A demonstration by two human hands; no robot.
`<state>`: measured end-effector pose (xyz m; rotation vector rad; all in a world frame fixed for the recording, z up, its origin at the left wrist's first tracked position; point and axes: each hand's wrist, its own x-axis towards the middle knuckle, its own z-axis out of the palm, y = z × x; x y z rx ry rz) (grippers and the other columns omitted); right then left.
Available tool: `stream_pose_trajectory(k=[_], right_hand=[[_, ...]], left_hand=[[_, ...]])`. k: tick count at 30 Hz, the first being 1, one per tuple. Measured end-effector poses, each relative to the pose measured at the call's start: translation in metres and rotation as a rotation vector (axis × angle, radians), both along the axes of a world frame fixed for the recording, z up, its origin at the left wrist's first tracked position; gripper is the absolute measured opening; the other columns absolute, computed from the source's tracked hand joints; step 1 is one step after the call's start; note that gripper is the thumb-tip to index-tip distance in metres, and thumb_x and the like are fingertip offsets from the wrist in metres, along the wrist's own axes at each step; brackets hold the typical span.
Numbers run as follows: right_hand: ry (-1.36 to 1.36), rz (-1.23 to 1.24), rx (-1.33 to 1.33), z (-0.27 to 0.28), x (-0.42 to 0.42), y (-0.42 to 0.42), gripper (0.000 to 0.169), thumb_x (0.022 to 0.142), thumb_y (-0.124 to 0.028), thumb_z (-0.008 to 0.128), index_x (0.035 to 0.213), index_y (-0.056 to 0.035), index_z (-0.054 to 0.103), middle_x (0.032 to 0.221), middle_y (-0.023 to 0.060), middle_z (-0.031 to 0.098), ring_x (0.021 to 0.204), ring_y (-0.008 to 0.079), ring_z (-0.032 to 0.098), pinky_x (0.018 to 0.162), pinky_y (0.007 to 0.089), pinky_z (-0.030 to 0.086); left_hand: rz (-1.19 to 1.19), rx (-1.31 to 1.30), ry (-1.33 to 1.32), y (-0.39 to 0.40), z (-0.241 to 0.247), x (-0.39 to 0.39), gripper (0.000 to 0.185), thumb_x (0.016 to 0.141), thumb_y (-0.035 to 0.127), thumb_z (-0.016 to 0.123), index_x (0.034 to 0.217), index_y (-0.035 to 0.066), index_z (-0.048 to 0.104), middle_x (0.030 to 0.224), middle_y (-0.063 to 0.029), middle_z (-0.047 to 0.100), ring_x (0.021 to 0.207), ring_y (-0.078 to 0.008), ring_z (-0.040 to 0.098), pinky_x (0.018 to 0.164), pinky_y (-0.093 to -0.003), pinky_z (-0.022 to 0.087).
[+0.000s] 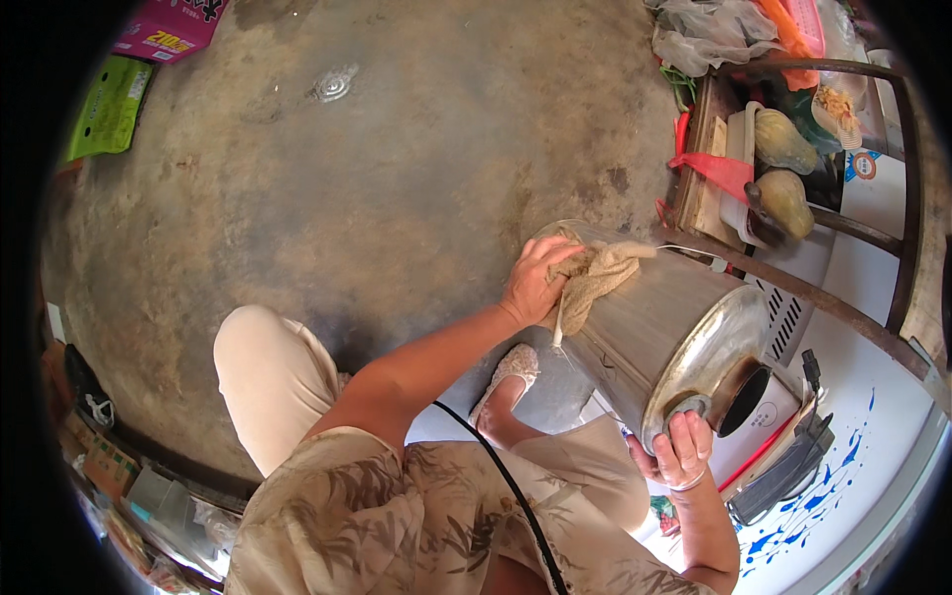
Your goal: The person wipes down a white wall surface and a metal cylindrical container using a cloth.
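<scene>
A large dull metal canister [632,320] lies tilted before me, its shiny domed end towards my right side. From that end juts a short pipe with a dark mouth [746,399]. My left hand [535,279] presses a bunched tan cloth [606,275] against the canister's side, near the far end. At the domed end, my right hand [680,450] grips around a small round fitting [688,407] by the rim. Its thumb is partly hidden against the metal. A thin white cord [558,331] hangs beside the cloth.
Close on the right stand a white appliance [840,461] with blue markings and a rusty metal frame [818,294]. Squashes [785,201] sit in a white tub [736,163] beyond. Bright boxes [111,104] lie far left on the concrete floor [357,186].
</scene>
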<state>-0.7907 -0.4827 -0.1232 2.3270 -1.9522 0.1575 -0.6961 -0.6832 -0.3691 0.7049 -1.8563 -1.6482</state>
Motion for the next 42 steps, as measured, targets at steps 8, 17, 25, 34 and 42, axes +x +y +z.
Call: stream_pose_trajectory(k=[8, 17, 25, 34, 42], right_hand=[[0.011, 0.002, -0.008, -0.001, -0.003, -0.004, 0.065, 0.073, -0.024, 0.073, 0.131, -0.0125, 0.047, 0.131, 0.0132, 0.050, 0.122, 0.0315, 0.046, 0.095, 0.0401, 0.042], [0.012, -0.017, -0.012, -0.003, -0.001, -0.003, 0.066, 0.073, -0.023, 0.073, 0.132, -0.0130, 0.046, 0.130, 0.0134, 0.050, 0.122, 0.0330, 0.045, 0.093, 0.0416, 0.043], [0.017, -0.014, -0.013, -0.004, -0.001, -0.004, 0.068, 0.071, -0.022, 0.074, 0.132, -0.0129, 0.046, 0.129, 0.0129, 0.051, 0.122, 0.0326, 0.045, 0.094, 0.0414, 0.042], [0.020, -0.032, -0.015, -0.003, 0.002, -0.002, 0.069, 0.070, -0.023, 0.075, 0.132, -0.0139, 0.046, 0.129, 0.0120, 0.051, 0.120, 0.0311, 0.046, 0.093, 0.0404, 0.043], [0.016, -0.016, -0.030, -0.001, 0.000, -0.004, 0.060, 0.070, -0.023, 0.075, 0.125, -0.0148, 0.051, 0.123, 0.0111, 0.054, 0.115, 0.0301, 0.049, 0.087, 0.0399, 0.046]], left_hand=[[0.069, 0.057, -0.057, 0.009, -0.013, 0.000, 0.037, 0.077, 0.003, 0.056, 0.114, 0.006, 0.059, 0.117, -0.0132, 0.052, 0.110, -0.0341, 0.048, 0.095, -0.0379, 0.040], [-0.073, 0.073, 0.429, 0.009, 0.117, 0.017, 0.041, 0.078, 0.018, 0.064, 0.111, -0.005, 0.053, 0.115, -0.0176, 0.049, 0.107, -0.0319, 0.052, 0.094, -0.0354, 0.041], [-0.172, 0.929, 0.415, 0.009, -0.034, -0.014, 0.037, 0.094, 0.028, 0.048, 0.124, 0.006, 0.045, 0.126, -0.0059, 0.050, 0.114, -0.0173, 0.050, 0.097, -0.0303, 0.041], [-0.360, 0.527, 0.382, -0.020, 0.039, 0.013, 0.054, 0.085, 0.020, 0.063, 0.131, 0.003, 0.040, 0.132, -0.0101, 0.046, 0.122, -0.0198, 0.044, 0.103, -0.0329, 0.035], [-0.317, 0.226, 0.457, -0.015, 0.141, 0.027, 0.062, 0.079, 0.029, 0.063, 0.132, 0.002, 0.043, 0.144, -0.0182, 0.030, 0.133, -0.0292, 0.029, 0.110, -0.0412, 0.018]])
